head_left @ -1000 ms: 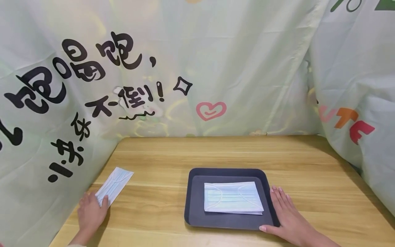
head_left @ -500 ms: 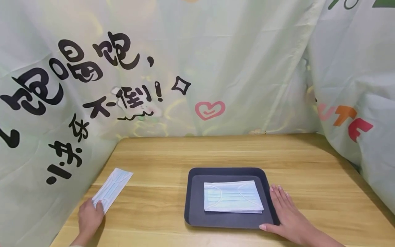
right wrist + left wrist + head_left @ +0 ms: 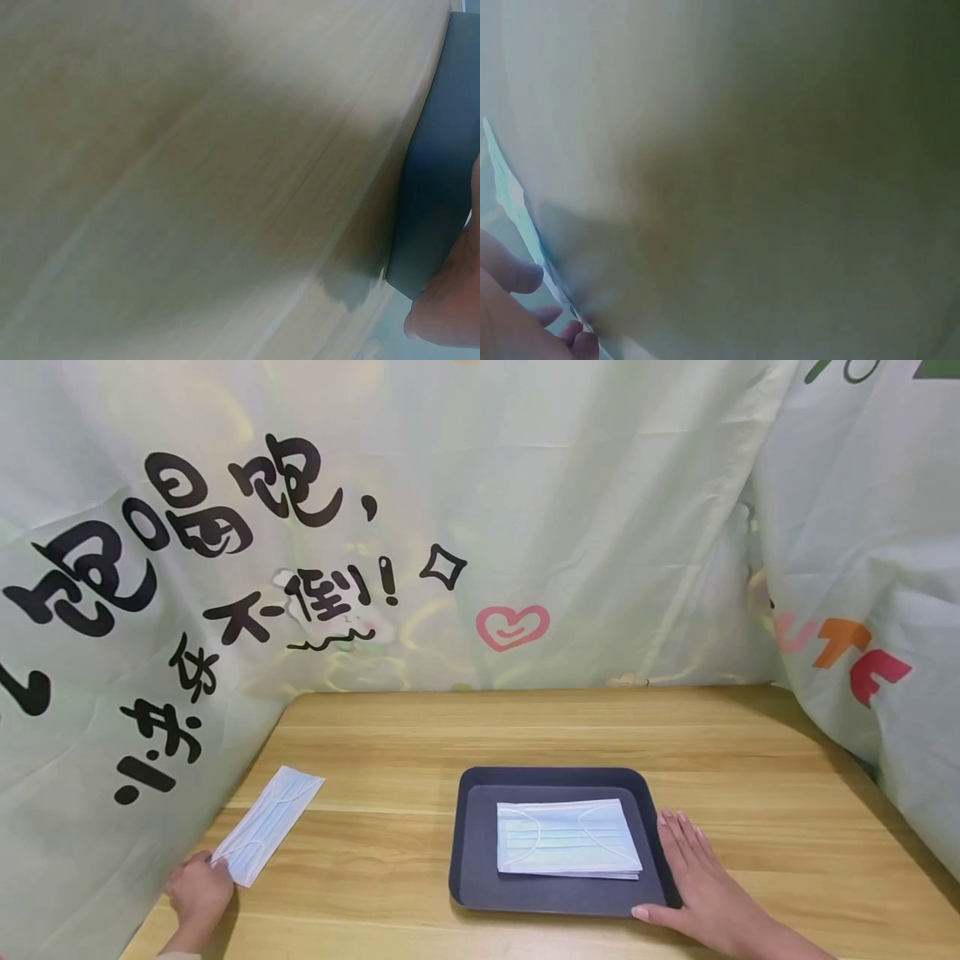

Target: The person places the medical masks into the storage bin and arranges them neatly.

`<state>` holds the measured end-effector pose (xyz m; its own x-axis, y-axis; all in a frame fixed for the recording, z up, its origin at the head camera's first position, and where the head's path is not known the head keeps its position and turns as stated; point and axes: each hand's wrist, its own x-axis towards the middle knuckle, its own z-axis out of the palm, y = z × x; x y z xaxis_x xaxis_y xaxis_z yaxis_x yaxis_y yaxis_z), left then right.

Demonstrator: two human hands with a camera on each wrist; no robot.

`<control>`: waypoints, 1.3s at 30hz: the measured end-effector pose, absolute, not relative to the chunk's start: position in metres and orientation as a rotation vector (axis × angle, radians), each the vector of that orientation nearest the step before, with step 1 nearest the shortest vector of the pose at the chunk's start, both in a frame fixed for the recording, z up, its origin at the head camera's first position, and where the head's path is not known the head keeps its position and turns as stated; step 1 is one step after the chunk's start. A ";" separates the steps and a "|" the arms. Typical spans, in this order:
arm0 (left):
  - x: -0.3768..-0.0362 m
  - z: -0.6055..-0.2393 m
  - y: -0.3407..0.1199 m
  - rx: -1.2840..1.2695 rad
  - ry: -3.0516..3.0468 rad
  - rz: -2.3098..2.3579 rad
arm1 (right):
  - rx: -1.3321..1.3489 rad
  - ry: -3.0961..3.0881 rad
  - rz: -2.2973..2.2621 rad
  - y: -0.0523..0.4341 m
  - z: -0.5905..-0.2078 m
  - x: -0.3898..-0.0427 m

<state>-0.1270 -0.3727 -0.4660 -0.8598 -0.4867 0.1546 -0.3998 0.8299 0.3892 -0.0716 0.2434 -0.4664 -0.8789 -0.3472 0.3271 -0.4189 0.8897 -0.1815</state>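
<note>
A pale blue face mask [image 3: 267,825] lies flat at the table's left edge, also seen edge-on in the left wrist view as the mask [image 3: 514,196]. My left hand [image 3: 201,881] sits at its near short end, fingers curled and pinching that corner; the wrist view shows the hand [image 3: 514,315] there with thumb and fingertips at the edge. A dark tray [image 3: 551,775] in the middle holds a stack of face masks [image 3: 567,839]. My right hand [image 3: 686,872] lies flat on the table against the tray's right rim, thumb at its near corner. The right wrist view shows the tray [image 3: 439,165].
The wooden table [image 3: 525,727] is walled in by printed pale green cloth [image 3: 450,527] at the back, left and right. The cloth hangs close to the loose mask on the left.
My left hand has slid back toward me along the loose mask, from covering its near end to holding just its near corner. The mask, tray and right hand stay put.
</note>
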 end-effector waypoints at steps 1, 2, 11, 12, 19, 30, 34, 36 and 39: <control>-0.127 -0.465 -0.372 0.691 -2.762 -0.526 | 0.573 -2.770 0.360 0.244 -0.466 -0.072; -0.127 -0.465 -0.372 0.699 -2.759 -0.540 | 0.573 -2.769 0.362 0.244 -0.466 -0.072; -0.126 -0.464 -0.373 0.718 -2.757 -0.613 | 0.564 -2.790 0.381 0.245 -0.466 -0.071; -0.126 -0.464 -0.373 0.721 -2.763 -0.621 | 0.559 -2.800 0.388 0.245 -0.466 -0.070; -0.127 -0.459 -0.373 0.737 -2.778 -0.699 | 0.525 -2.862 0.444 0.245 -0.463 -0.071; -0.129 -0.460 -0.368 0.816 -2.625 -0.877 | 0.543 -2.821 0.421 0.244 -0.465 -0.072; -0.131 -0.461 -0.363 0.843 -2.583 -0.926 | 0.549 -2.808 0.414 0.244 -0.465 -0.072; -0.132 -0.461 -0.361 0.853 -2.582 -0.933 | 0.553 -2.802 0.415 0.244 -0.465 -0.072; -0.133 -0.459 -0.359 0.881 -2.582 -0.939 | 0.555 -2.799 0.415 0.244 -0.465 -0.072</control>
